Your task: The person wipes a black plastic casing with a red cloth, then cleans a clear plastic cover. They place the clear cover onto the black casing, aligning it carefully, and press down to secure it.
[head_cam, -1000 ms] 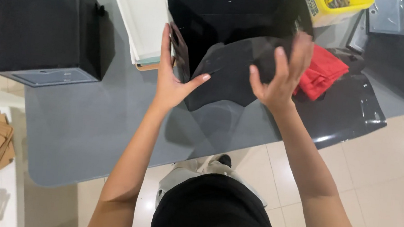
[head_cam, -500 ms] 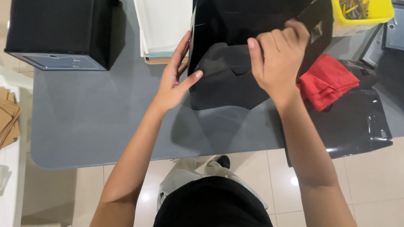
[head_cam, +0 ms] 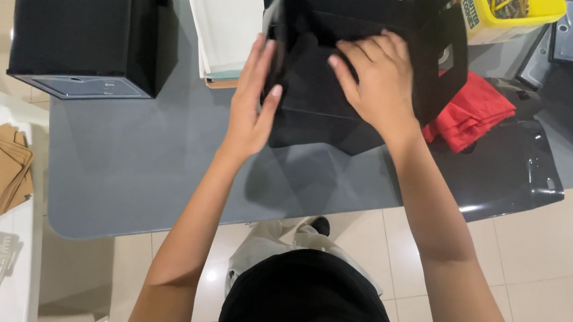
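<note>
Your hands on a black folded sheet over the grey table.
Your left hand presses the black sheet at its left edge; your right hand lies flat on top; red cloth just right.

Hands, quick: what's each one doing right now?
Left hand: open, fingers straight, pressed flat against the left side of the black folded box.
Right hand: fingers curled, pressing down on the box's top flap; no closed grip visible.
</note>
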